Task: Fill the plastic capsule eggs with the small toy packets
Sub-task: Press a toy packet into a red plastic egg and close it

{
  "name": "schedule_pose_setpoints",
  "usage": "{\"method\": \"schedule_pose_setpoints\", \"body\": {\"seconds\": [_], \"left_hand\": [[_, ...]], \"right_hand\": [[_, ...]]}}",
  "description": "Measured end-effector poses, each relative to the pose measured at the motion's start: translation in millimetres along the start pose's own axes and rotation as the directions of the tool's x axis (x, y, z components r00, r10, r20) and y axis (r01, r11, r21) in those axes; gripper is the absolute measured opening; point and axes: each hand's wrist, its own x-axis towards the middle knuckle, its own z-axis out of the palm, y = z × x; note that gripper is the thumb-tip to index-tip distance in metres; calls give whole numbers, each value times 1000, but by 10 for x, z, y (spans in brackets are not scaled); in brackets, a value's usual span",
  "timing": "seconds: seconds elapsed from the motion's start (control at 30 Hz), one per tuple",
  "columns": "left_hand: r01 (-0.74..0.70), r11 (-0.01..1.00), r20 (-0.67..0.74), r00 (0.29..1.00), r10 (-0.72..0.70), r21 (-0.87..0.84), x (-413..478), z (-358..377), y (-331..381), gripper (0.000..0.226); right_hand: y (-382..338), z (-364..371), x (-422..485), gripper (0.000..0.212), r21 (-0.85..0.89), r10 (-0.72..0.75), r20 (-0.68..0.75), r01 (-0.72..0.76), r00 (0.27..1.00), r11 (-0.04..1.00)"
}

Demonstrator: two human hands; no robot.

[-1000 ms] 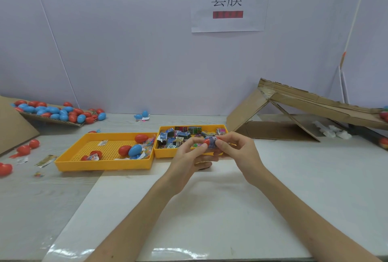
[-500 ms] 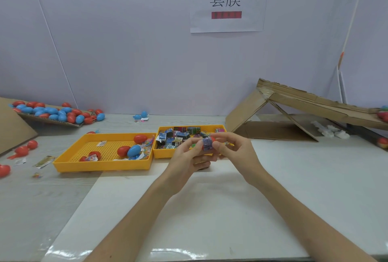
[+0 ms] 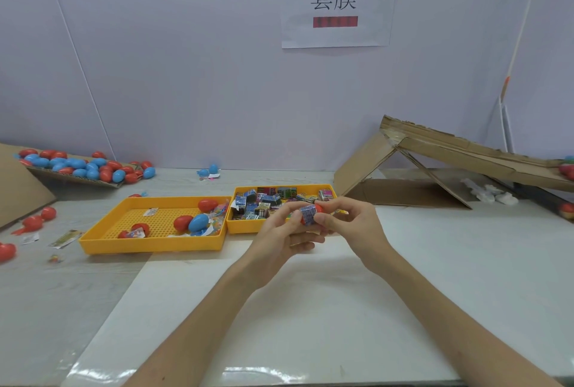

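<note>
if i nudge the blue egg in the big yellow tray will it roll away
Probably rolls readily: the blue egg is smooth and rounded. Likely not far: the yellow tray has raised walls, and a red egg lies beside it.

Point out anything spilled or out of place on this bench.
Loose red eggs and stray wrappers lie scattered on the table left of the larger yellow tray, outside any container.

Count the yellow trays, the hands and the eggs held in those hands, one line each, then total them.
Yellow trays: 2 (left yellow tray, right yellow tray)
Hands: 2 (left hand, right hand)
Eggs held: 1 (red egg)
Total: 5
</note>
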Motion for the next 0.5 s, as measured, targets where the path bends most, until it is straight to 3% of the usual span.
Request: {"method": "schedule_pose_setpoints", "body": {"seconds": [0.23, 0.5], "left_hand": [[-7, 1000, -24, 1000, 7, -7, 2, 3, 11, 30], [-15, 999, -61, 998, 12, -34, -10, 28, 29, 33]], "right_hand": [[42, -3, 8, 17, -46, 33, 12, -32, 999, 998], [9, 17, -4, 33, -107, 41, 40, -36, 998, 994]]}}
